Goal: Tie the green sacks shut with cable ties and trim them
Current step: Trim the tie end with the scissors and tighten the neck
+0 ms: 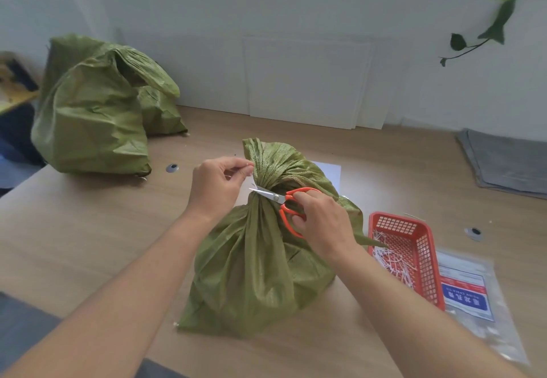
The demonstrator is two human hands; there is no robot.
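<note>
Head view: our left fingers pinch the cable-tie tail, right fingers grip scissors; blades may nick the green sack.

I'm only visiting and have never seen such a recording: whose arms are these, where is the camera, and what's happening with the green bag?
No machine: these are a person's bare arms, filmed by one head-worn camera looking down. The left hand pinches what seems a cable tie end at the gathered neck of the green sack. The right hand holds orange scissors, blades at that neck. The wooden table also carries more green sacks, a red basket of white offcuts, and a plastic packet.
</note>
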